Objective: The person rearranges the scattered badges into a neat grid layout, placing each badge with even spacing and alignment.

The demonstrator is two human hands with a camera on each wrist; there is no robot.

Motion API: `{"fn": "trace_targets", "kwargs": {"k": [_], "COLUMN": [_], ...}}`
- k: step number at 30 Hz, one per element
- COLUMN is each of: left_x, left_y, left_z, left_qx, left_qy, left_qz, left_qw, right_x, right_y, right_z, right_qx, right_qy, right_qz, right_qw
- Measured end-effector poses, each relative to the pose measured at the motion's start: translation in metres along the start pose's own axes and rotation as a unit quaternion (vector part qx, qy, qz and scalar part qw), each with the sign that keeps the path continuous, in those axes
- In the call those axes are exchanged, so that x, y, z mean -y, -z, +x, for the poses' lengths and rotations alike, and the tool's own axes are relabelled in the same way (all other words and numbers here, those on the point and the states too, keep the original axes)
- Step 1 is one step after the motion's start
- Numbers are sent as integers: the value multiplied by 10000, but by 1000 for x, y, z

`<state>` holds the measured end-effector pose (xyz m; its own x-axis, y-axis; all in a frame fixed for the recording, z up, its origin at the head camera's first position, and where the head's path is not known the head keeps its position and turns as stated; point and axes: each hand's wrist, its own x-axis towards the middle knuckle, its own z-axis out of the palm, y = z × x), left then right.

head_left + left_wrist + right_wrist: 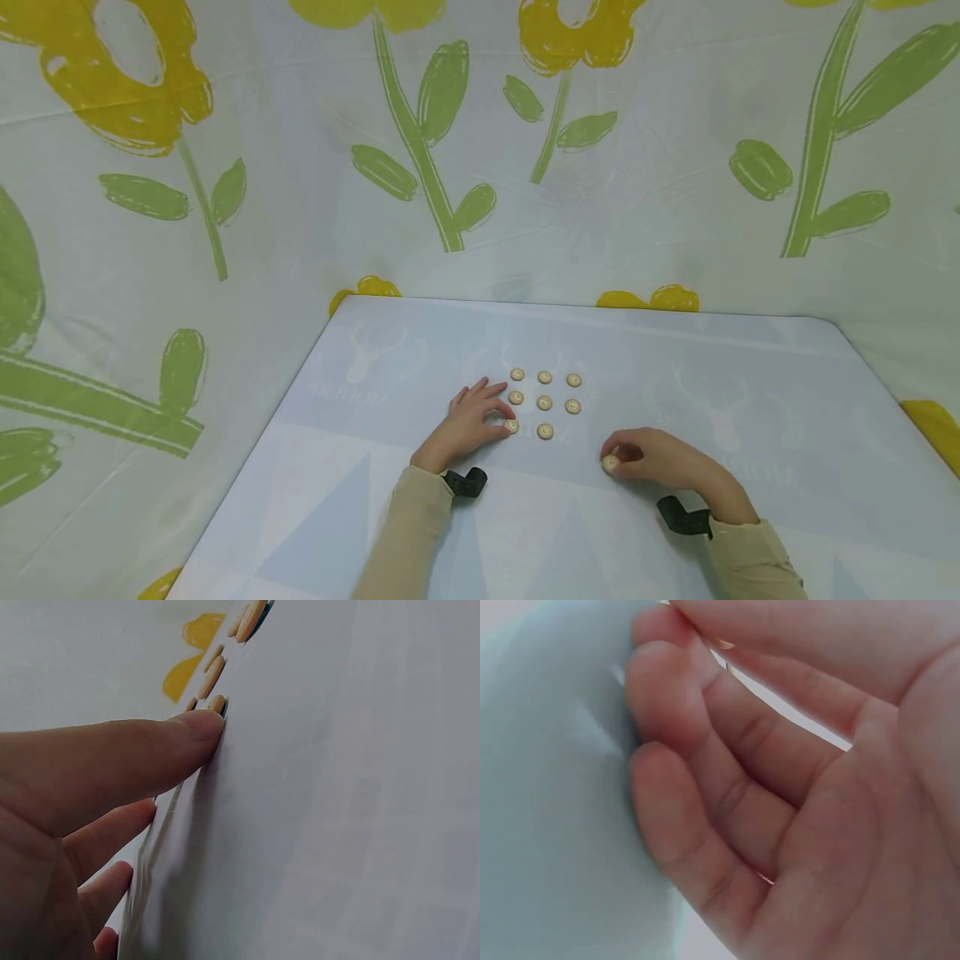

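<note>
Small round pale wooden discs with marks on top lie in rows on the table; the middle disc is one of them. My left hand pinches the left disc of the nearest row between thumb and index finger, its other fingers spread on the tabletop. In the left wrist view the thumb presses against that disc's edge. Right of the rows, my right hand pinches another disc at the table surface. In the right wrist view, curled fingers largely hide this disc.
The table has a pale blue and white printed cover with deer and triangle shapes. Behind and to the left hangs a white cloth with yellow flowers and green leaves. Each wrist wears a black camera strap, such as the right wrist camera.
</note>
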<state>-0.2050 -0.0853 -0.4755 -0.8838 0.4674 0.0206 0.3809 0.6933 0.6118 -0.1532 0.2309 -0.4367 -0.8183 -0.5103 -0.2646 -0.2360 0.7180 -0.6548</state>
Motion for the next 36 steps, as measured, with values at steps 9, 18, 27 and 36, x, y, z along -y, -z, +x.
{"fn": "trace_targets", "kwargs": {"k": [9,18,27,36], "left_x": [-1,-3,-3,-3], "left_y": [2,3,1,1], "left_z": [-1,0,2,0], "left_qx": [13,9,-29,2], "left_qy": [-5,0,-72,-34], "left_qz": [30,-21,2,-18], "left_qw": [10000,10000,10000,10000], "right_x": [-3,3,6,9], "right_y": [-4,-8,-10,-13], "right_z": [9,19,31,42], "right_qx": [-216,-535,-781,-939], "right_qy": [3,-437,-628,-559], "right_qz": [171,370,360,200], "right_qw": [9996,9969,9943,9938]}}
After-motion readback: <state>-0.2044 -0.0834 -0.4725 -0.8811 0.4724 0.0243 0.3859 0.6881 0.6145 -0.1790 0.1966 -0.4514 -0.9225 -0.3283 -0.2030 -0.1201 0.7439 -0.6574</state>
